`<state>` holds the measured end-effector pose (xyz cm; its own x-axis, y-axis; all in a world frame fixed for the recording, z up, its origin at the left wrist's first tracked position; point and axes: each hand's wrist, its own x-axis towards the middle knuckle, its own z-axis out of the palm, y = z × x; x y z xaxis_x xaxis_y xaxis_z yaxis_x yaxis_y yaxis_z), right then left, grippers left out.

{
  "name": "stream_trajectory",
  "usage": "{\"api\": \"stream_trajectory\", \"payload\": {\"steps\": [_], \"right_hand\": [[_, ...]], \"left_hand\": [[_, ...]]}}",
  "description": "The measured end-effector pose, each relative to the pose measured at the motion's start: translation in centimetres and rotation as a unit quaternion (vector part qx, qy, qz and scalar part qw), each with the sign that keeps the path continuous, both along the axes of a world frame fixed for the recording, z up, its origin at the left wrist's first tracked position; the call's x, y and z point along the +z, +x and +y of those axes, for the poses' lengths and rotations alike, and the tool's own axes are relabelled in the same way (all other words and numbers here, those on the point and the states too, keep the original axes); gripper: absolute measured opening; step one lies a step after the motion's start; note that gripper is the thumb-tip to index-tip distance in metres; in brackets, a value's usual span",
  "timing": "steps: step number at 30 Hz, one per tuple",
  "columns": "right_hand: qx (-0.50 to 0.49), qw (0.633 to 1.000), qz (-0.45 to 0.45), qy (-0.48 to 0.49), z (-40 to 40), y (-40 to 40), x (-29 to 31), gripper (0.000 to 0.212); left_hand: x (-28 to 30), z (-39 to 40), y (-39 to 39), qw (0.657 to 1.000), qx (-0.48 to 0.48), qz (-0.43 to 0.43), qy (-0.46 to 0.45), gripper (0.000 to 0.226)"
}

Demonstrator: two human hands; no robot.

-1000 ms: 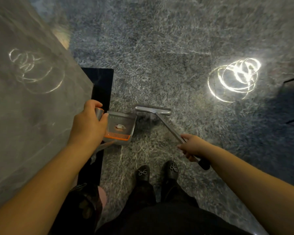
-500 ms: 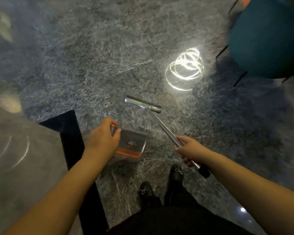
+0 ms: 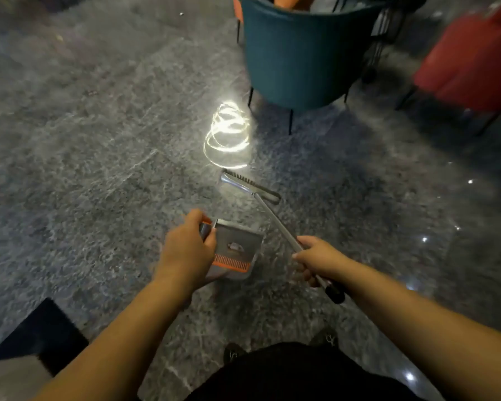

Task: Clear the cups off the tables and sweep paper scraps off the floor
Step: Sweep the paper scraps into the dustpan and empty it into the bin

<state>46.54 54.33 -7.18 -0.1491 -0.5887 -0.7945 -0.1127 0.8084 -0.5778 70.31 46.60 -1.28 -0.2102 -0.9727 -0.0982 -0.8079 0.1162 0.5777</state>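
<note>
The left hand [image 3: 187, 250] grips the top of the dustpan's upright handle, carrying the dustpan [image 3: 235, 250] low over the floor [image 3: 99, 169] with its tray tilted back, probably so that the small scrap [image 3: 235, 246] inside (pale, crumpled, hard to read) does not slide out past the orange comb edge. The right hand [image 3: 320, 260] is closed round the broom's metal shaft near its black end cap, and the broom [image 3: 250, 185] reaches ahead with its bristled head just beside a bright coil of reflected light, ready for a stroke. A few pale specks lie far off near the teal chair [image 3: 304, 53], which may be scraps left to sweep. No cups show.
</note>
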Motion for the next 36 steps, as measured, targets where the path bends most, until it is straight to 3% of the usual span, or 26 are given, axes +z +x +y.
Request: {"api": "stream_trajectory", "payload": {"steps": [16,26,36], "right_hand": [[-0.258,0.965,-0.028,0.022,12.3,-24.9,1.2,0.06],[-0.413,0.909,-0.047,0.001,15.3,-35.5,1.0,0.059],[-0.522,0.852,-0.011,-0.022,13.1,-46.8,2.7,0.049]], "left_hand": [[1.2,2.3,-30.5,0.978,-0.205,0.02,-0.034,0.01],[0.9,1.3,-47.1,0.937,-0.348,0.023,-0.023,0.022],[1.0,-2.7,-64.6,0.87,-0.491,0.035,-0.017,0.015]]}}
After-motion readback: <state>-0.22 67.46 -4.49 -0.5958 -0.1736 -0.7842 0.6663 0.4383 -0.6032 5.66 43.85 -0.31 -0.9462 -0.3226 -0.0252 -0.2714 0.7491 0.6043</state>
